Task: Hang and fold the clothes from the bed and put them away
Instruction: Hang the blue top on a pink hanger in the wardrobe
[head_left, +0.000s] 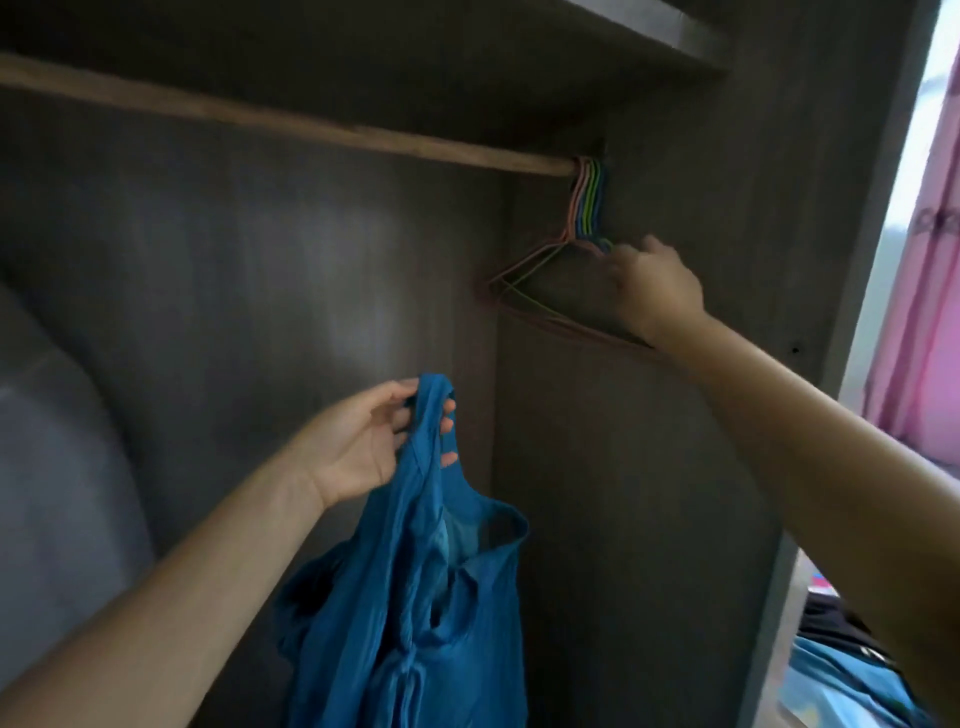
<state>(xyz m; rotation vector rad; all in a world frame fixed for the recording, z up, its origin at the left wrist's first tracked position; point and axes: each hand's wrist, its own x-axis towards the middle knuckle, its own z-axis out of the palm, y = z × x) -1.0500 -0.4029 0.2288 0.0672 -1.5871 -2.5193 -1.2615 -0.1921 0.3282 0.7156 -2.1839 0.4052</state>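
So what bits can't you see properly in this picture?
Head view only:
- Right hand: fingertips are hidden among the bunch of thin coloured wire hangers, so whether it grips one is unclear.
- Hangers: too bunched to count.
- Blue sleeveless garment, pinched by the left hand: its lower part is cut off by the bottom edge.
- Wooden wardrobe rail: its left end runs out of frame.
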